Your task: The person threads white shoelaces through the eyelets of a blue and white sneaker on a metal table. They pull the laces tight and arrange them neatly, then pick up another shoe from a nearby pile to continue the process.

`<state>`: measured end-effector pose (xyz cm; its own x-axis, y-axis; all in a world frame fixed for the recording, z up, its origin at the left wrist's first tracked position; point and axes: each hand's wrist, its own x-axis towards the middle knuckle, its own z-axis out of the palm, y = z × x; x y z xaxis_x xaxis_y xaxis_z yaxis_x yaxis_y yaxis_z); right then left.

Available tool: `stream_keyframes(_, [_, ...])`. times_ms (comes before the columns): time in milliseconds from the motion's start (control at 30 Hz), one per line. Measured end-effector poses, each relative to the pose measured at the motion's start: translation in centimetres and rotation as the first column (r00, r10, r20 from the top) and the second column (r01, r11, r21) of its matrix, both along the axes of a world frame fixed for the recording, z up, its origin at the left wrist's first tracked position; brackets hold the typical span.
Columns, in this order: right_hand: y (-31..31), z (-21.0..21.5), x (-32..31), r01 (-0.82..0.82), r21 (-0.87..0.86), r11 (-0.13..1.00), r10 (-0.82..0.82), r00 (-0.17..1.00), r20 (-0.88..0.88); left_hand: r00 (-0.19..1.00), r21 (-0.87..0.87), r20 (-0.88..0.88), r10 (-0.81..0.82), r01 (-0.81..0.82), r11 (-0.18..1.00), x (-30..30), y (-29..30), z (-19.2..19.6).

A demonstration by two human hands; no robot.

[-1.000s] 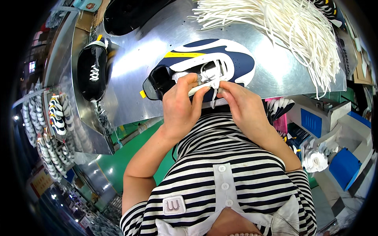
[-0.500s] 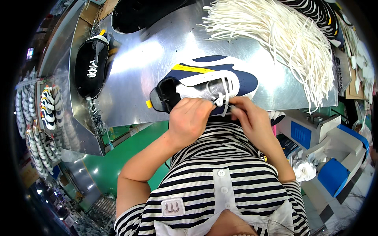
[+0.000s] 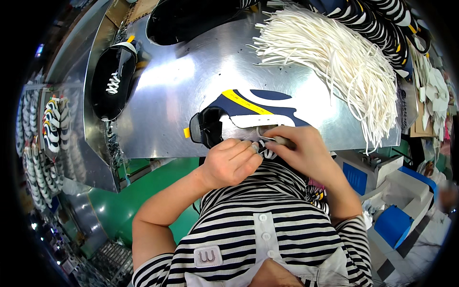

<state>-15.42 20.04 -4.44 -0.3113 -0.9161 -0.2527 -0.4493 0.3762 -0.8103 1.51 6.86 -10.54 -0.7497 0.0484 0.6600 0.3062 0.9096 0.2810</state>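
A navy and white shoe upper with a yellow stripe lies at the near edge of the metal table, its dark heel opening to the left. My left hand is closed, its fingertips pinching the near eyelet edge. Closed in my right hand is a lacing hook, with a stubby handle and a thin metal end pointing at the eyelets. White shoelace shows below my fingertips. My hands hide most of the toe and the near eyelet row.
A large bundle of white laces lies at the right of the metal table. Stacked shoe uppers stand behind it. A black laced upper sits at the left, another dark upper at the back.
The upper has turned and come nearer to me, its toe now behind my right hand. My right hand has moved left over the eyelets, and the hook now shows in it.
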Motion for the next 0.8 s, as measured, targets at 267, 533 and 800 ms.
stream_keyframes(267, [-1.3, -2.4, -1.8, -0.192, 0.091, 0.977, 0.169, 0.962, 0.215, 0.994, 0.026, 0.037, -0.107, 0.106, 0.994, -0.3, -0.7, 0.5])
stream_keyframes(533, [-0.6, 2.5, -4.8, 0.624, -0.504, 0.597, -0.171, 0.713, 0.68, 0.974, 0.175, 0.152, -0.167, 0.14, 0.975, -0.3, -0.7, 0.9])
stream_keyframes(800, [-1.5, -0.8, -2.5, 0.416, -0.374, 0.829, -0.106, 0.774, 0.625, 0.954, 0.26, 0.293, -0.068, -0.011, 0.965, -0.2, -0.5, 2.2])
